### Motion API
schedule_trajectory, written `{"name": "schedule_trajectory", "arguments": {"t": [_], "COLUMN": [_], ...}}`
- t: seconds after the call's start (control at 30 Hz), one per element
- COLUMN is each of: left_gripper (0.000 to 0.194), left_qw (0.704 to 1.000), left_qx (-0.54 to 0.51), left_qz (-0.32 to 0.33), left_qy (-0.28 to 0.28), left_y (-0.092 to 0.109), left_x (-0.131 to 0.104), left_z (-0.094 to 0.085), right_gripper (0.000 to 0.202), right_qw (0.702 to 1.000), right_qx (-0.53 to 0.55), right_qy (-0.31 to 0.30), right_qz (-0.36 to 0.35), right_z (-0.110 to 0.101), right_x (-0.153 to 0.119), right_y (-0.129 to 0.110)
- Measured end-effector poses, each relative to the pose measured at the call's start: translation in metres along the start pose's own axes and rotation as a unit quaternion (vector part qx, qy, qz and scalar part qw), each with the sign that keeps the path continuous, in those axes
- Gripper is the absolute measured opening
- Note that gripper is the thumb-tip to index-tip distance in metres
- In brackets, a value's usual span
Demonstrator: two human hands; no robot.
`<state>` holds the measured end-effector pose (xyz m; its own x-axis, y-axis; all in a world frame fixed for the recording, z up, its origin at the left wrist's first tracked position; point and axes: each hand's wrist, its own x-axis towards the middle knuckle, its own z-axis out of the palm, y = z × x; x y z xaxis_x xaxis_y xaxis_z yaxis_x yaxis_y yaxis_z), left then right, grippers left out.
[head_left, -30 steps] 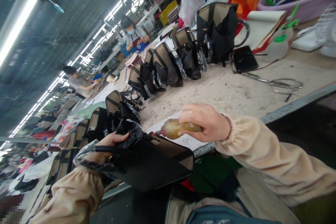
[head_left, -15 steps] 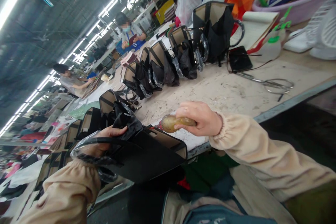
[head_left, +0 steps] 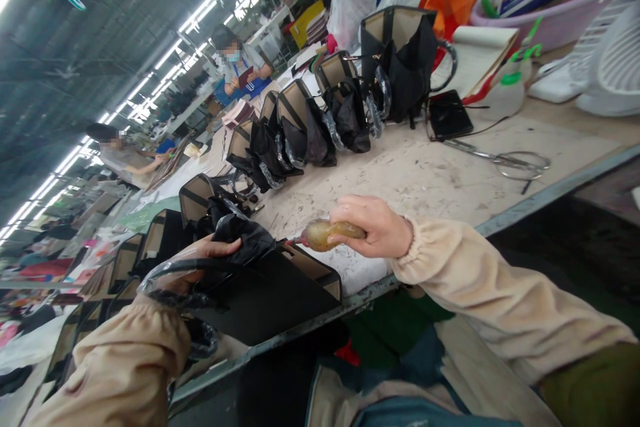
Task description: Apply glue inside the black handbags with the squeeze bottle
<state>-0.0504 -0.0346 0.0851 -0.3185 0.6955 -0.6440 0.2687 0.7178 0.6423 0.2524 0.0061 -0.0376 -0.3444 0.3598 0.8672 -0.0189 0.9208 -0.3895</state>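
Now the black bag (head_left: 270, 303) has come in slightly over the table (head_left: 390, 177): its lower edge, which hung past the table's rim a second ago, appears to run along it, likely giving a steadier base. The amber bottle (head_left: 323, 235) has stayed with its red nozzle at the bag's open mouth, so the work seems to continue at the same spot; whether the tip touches cannot be told.

The left hand (head_left: 200, 257), at the bag's left end, is clamped on the gathered black cloth (head_left: 245, 233), thumb on top and fingers mostly hidden. To the right of the mouth, the right hand (head_left: 373, 223) wraps the bottle, a rounded, cloudy, squeezable-looking body.

The bag has a smooth, matte, stiff-looking panel and a tan interior; a curved handle in crinkly clear film (head_left: 165, 271) loops out at its left. Beyond the bag stand similar bags (head_left: 300, 110); farther right lie metal scissors (head_left: 493, 157).
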Motion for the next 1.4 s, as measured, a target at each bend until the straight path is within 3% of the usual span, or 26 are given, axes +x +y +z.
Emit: {"name": "schedule_trajectory", "arguments": {"t": [0.2,0.57,0.83,1.07,1.17,1.3,1.4], "left_gripper": [0.054,0.06,0.06,0.053,0.054,0.063,0.064], "left_qw": [1.0,0.999,0.999,0.998,0.998,0.999,0.998], "left_qx": [0.016,0.022,0.022,0.044,0.044,0.034,0.033], "left_qz": [-0.024,-0.015,0.008,0.001,-0.012,-0.011,-0.017], "left_qy": [-0.006,-0.031,-0.028,-0.052,-0.037,-0.024,-0.049], "left_y": [0.007,0.003,-0.001,0.002,0.004,0.003,0.001], "left_x": [-0.005,0.001,0.008,0.003,0.001,0.003,0.004], "left_z": [0.012,0.002,0.0,0.002,0.005,0.004,0.002], "right_gripper": [0.02,0.017,0.021,0.02,0.021,0.023,0.024], "right_qw": [1.0,0.998,0.999,0.999,0.998,0.999,0.999], "right_qx": [-0.011,0.011,-0.007,0.004,0.006,0.005,0.001], "right_qy": [-0.007,-0.059,0.008,-0.029,-0.054,-0.024,-0.01], "right_qz": [-0.002,0.029,0.03,0.029,0.028,0.025,0.037], "right_z": [0.007,0.015,0.013,0.012,0.012,0.014,0.015], "right_x": [-0.004,-0.015,-0.012,-0.016,-0.017,-0.015,-0.015], "right_y": [0.004,0.014,0.015,0.015,0.014,0.014,0.016]}}
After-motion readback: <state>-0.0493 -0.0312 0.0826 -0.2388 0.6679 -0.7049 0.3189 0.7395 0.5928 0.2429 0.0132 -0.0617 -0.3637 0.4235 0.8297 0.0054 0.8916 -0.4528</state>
